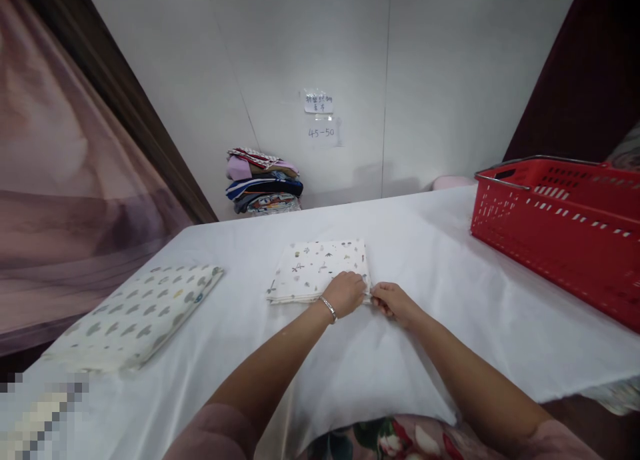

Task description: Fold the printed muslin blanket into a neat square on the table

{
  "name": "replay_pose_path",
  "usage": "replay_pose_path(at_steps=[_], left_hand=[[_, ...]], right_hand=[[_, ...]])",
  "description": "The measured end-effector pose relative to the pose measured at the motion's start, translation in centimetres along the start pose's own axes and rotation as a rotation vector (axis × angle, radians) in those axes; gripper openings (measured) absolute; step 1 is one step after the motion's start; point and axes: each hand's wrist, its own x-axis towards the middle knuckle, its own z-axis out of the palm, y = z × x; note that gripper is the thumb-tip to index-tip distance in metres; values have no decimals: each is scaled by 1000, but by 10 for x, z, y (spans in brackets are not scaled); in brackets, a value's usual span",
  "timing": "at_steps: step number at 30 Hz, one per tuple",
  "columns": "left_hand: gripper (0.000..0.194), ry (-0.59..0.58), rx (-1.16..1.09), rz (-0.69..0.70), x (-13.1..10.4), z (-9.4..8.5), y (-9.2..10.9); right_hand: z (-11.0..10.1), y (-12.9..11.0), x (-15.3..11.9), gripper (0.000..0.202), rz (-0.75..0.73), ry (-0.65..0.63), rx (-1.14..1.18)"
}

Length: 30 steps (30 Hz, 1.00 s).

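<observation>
A folded white cloth point(320, 267) with small printed motifs lies flat in the middle of the white-covered table. My left hand point(346, 293), a bracelet on its wrist, rests on the near right part of this cloth, fingers curled at its edge. At the same near right corner, my right hand point(395, 301) pinches the cloth's edge between thumb and fingers. The two hands are close together there. Off to the left lies another folded cloth point(145, 313), cream with grey cloud-like shapes, apart from both hands.
A red plastic basket point(555, 240) with a metal handle stands on the right of the table point(420, 247). Behind the far edge is a stack of folded fabrics point(265, 183) against the wall. Pinkish curtains point(75, 167) hang at the left; paper labels point(323, 132) are on the wall.
</observation>
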Motion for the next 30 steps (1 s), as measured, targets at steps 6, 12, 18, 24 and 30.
replay_pose_path(at_steps=[6, 12, 18, 24, 30], left_hand=[[10, 60, -86, -52, -2, 11, 0], [10, 113, -186, -99, -6, 19, 4], [18, 172, -174, -230, -16, 22, 17], [14, 167, -1, -393, -21, 27, 24], [13, 191, 56, -488, -36, 28, -1]], right_hand=[[0, -2, -3, 27, 8, -17, 25], [3, 0, -1, 38, 18, 31, -33], [4, 7, 0, 34, 2, 43, -81], [3, 7, -2, 34, 47, 49, -100], [0, 10, -3, 34, 39, 38, -125]])
